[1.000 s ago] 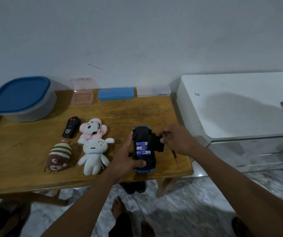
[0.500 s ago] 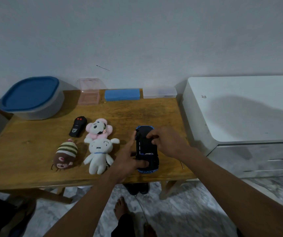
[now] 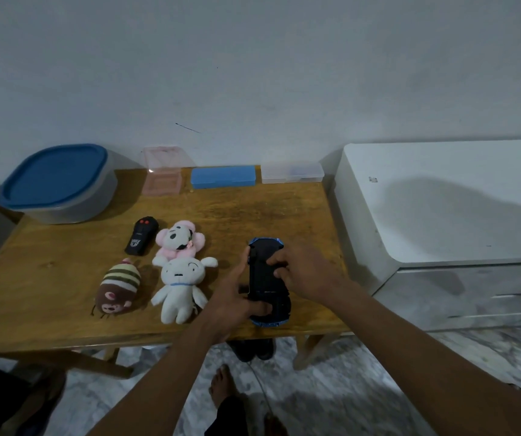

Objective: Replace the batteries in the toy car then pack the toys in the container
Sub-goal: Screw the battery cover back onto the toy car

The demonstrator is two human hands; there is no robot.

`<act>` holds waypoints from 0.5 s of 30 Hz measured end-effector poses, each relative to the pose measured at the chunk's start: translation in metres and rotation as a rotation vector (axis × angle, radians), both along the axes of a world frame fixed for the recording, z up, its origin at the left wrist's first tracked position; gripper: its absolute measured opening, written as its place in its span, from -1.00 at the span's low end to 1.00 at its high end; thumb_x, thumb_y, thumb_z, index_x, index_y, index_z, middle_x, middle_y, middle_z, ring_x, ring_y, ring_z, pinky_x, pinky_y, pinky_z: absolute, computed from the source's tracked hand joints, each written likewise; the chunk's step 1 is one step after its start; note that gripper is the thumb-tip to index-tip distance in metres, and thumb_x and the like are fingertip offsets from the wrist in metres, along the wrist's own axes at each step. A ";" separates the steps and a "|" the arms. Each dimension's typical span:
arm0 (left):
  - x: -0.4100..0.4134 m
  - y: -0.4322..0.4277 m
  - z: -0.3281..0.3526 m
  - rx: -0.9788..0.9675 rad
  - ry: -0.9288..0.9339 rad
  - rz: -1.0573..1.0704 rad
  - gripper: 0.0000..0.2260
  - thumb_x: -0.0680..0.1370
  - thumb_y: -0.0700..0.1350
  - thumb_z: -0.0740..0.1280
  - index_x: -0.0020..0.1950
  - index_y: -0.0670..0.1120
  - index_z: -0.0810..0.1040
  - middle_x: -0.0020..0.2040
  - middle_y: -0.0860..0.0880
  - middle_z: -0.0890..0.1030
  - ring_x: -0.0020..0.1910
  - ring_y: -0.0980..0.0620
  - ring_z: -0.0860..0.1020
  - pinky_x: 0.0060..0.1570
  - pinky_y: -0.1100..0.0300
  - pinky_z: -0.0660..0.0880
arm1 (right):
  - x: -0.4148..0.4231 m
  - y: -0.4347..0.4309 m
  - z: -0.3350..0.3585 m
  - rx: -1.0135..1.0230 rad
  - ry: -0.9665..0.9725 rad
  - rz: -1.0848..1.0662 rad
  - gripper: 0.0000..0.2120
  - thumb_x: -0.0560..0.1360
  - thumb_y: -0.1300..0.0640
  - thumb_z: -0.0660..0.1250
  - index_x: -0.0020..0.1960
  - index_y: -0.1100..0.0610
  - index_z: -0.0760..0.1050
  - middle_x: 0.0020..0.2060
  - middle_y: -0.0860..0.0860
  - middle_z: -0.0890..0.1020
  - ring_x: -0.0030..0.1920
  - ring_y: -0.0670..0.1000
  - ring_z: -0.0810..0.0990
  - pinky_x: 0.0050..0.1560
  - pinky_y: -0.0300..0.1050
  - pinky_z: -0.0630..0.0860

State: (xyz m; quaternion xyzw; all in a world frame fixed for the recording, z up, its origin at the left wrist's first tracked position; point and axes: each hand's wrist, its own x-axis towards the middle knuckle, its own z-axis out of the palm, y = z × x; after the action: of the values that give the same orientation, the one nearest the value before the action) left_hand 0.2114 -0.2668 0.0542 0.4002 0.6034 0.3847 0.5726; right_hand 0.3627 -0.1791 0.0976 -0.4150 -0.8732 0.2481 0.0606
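A worn wooden table (image 3: 253,215) with a scuffed, grainy top carries soft and hard things alike: a fuzzy white plush doll (image 3: 180,286), a pink-and-white plush (image 3: 179,239) touching it from behind, a striped brown plush (image 3: 118,286) to their left, and a glossy black remote (image 3: 142,235) with two red buttons. Along the wall stand a rounded grey container (image 3: 73,202) under a smooth blue lid (image 3: 54,176), a clear pink box (image 3: 162,174), a flat blue case (image 3: 223,176) and a frosted clear case (image 3: 292,172). The toy car (image 3: 267,281) lies upside down near the table's front right edge, its underside matt black plastic with blue bodywork showing at both ends. The left hand (image 3: 232,305) curls around the car's left side and near end, thumb across the underside, gripping it. The right hand (image 3: 303,272) rests on top with bent fingers pressing the middle of the underside. A second ago the battery bay stood open with the cells showing and the right hand held the black cover beside the car; now the underside looks closed and no cells show
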 end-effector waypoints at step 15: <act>0.001 -0.003 0.001 -0.023 -0.041 -0.017 -0.02 0.40 -0.44 0.44 0.54 0.26 0.01 0.23 -0.08 0.59 0.17 -0.11 0.59 -0.03 0.05 0.61 | 0.015 -0.003 -0.001 0.018 0.052 0.092 -0.69 0.52 0.21 0.31 0.25 0.18 0.54 0.06 0.13 0.55 0.08 0.08 0.47 0.07 -0.12 0.36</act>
State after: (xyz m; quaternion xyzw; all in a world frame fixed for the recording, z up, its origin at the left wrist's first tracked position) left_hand 0.2121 -0.2693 0.0548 0.3909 0.5924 0.3809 0.5927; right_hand 0.3777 -0.1824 0.0963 -0.3672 -0.8917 0.2535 0.0757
